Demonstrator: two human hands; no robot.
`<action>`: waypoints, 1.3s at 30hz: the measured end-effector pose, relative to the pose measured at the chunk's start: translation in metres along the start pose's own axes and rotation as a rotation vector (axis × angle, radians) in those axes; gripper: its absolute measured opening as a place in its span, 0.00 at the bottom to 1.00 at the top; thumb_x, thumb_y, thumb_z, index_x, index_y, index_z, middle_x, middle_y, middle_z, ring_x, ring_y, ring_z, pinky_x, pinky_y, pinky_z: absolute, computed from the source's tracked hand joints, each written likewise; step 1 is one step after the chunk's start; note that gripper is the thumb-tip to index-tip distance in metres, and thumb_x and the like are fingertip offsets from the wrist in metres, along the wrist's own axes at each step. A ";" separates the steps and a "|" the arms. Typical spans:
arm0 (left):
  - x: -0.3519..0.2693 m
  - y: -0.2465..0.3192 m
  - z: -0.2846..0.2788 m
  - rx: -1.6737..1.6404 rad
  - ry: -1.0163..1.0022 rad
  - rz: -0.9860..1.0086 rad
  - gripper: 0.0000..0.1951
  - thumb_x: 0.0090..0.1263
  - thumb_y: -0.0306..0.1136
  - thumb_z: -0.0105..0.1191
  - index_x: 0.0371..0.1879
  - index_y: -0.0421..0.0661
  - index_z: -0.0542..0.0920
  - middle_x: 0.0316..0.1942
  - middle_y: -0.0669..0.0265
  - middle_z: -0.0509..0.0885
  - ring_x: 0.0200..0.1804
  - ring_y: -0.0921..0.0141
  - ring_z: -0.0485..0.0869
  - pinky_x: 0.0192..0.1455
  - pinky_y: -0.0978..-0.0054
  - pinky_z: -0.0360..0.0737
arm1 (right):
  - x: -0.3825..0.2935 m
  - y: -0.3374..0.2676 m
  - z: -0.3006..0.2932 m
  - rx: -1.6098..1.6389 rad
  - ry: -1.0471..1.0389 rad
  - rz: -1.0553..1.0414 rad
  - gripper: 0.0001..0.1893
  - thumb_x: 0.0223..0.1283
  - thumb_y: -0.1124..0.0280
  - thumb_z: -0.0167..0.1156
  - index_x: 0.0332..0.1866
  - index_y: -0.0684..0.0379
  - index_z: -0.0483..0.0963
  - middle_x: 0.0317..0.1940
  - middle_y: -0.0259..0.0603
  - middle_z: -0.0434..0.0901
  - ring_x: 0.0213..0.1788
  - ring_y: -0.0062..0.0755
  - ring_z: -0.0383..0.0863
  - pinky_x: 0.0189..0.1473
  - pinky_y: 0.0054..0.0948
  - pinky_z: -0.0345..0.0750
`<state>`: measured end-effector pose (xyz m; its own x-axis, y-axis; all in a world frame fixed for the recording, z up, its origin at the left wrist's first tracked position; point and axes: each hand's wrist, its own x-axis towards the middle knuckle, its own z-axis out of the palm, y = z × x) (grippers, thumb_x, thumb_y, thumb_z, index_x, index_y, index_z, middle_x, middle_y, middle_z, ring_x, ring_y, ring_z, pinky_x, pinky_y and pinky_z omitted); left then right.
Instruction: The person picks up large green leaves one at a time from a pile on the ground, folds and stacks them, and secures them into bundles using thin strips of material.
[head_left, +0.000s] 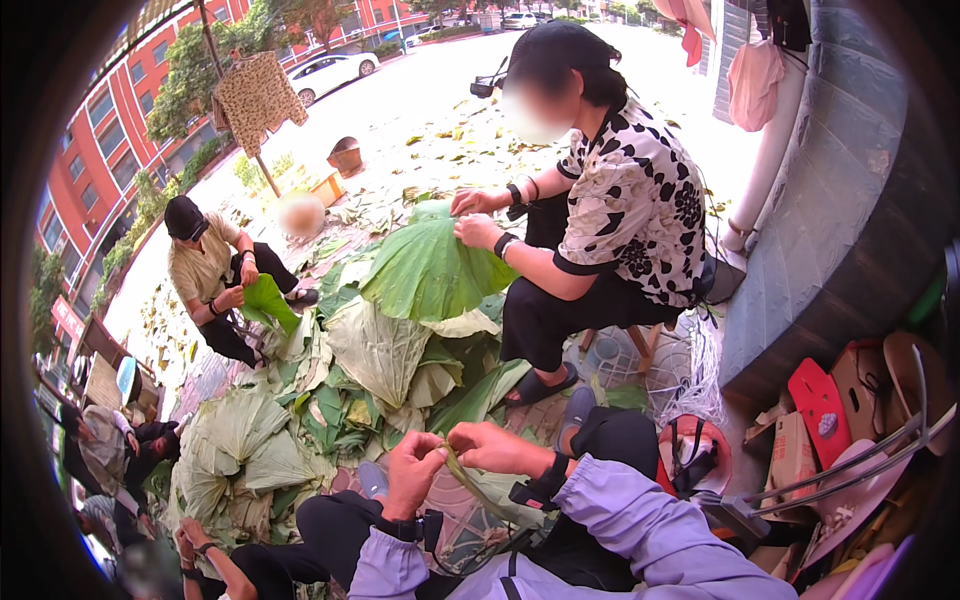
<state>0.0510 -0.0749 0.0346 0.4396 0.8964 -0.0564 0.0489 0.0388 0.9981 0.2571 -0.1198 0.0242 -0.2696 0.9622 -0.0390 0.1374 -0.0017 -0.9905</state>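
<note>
My left hand (411, 474) and my right hand (501, 448) come together at the lower middle, fingertips pinching one end of a folded green lotus leaf (480, 484). The rest of this narrow, limp leaf hangs down between my wrists toward my lap. Both wrists carry black straps with small devices. Beyond my hands lies a heap of large lotus leaves (379, 349), some green, some pale and dried. Further dried leaves (240, 442) are spread to the left of my hands.
A co-worker (622, 195) on a low wooden stool holds a broad green leaf (439, 262). Another co-worker (214, 277) holds a smaller leaf at left; more people sit at lower left. To my right are a red bucket (694, 457), white strings (694, 375) and cardboard boxes (795, 450).
</note>
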 end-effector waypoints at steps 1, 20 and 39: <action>-0.001 0.003 0.000 0.005 -0.009 0.011 0.07 0.67 0.19 0.63 0.41 0.39 0.83 0.37 0.69 0.86 0.39 0.79 0.84 0.44 0.80 0.83 | 0.001 0.003 0.001 -0.090 0.056 -0.046 0.19 0.61 0.74 0.64 0.57 0.66 0.76 0.44 0.45 0.82 0.48 0.38 0.83 0.53 0.36 0.79; -0.004 -0.006 -0.013 0.169 -0.046 0.153 0.07 0.69 0.21 0.64 0.43 0.40 0.83 0.41 0.68 0.85 0.40 0.78 0.84 0.45 0.77 0.83 | 0.002 0.003 0.014 -0.528 0.270 -0.349 0.16 0.57 0.69 0.70 0.50 0.59 0.82 0.45 0.46 0.80 0.53 0.52 0.79 0.57 0.46 0.76; -0.010 -0.005 -0.011 0.492 -0.058 0.261 0.10 0.72 0.26 0.61 0.49 0.38 0.84 0.42 0.53 0.86 0.43 0.58 0.86 0.49 0.66 0.82 | -0.004 -0.004 0.017 -0.626 0.293 -0.313 0.10 0.58 0.70 0.68 0.43 0.59 0.80 0.41 0.45 0.78 0.50 0.52 0.79 0.54 0.48 0.76</action>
<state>0.0362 -0.0795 0.0304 0.5414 0.8222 0.1756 0.3384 -0.4044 0.8497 0.2414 -0.1278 0.0260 -0.1323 0.9256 0.3545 0.6349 0.3538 -0.6868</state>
